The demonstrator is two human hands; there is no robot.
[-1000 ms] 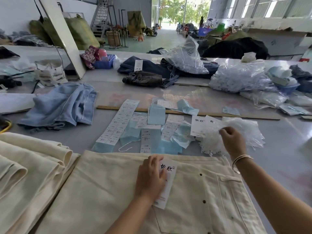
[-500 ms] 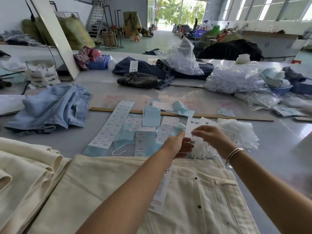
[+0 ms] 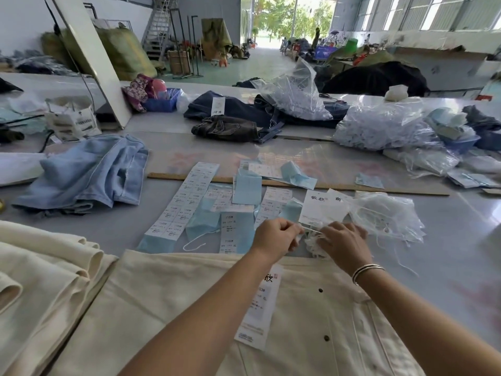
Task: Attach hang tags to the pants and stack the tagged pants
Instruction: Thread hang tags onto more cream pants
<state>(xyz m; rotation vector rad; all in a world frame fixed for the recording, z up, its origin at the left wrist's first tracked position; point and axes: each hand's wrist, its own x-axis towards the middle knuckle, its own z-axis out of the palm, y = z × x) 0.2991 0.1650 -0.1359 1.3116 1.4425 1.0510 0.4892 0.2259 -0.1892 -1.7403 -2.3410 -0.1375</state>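
I had cream pants (image 3: 189,308) spread flat before me, a hang tag (image 3: 259,308) lying loose on the waistband, not yet fastened as far as I could judge. My left hand (image 3: 273,236) and right hand (image 3: 343,245) both pinched a white string (image 3: 311,229) drawn from the tangle beside the spare tags (image 3: 322,210). To my left lay a stack (image 3: 40,272) of folded cream pants. Tying and stacking were still ahead.
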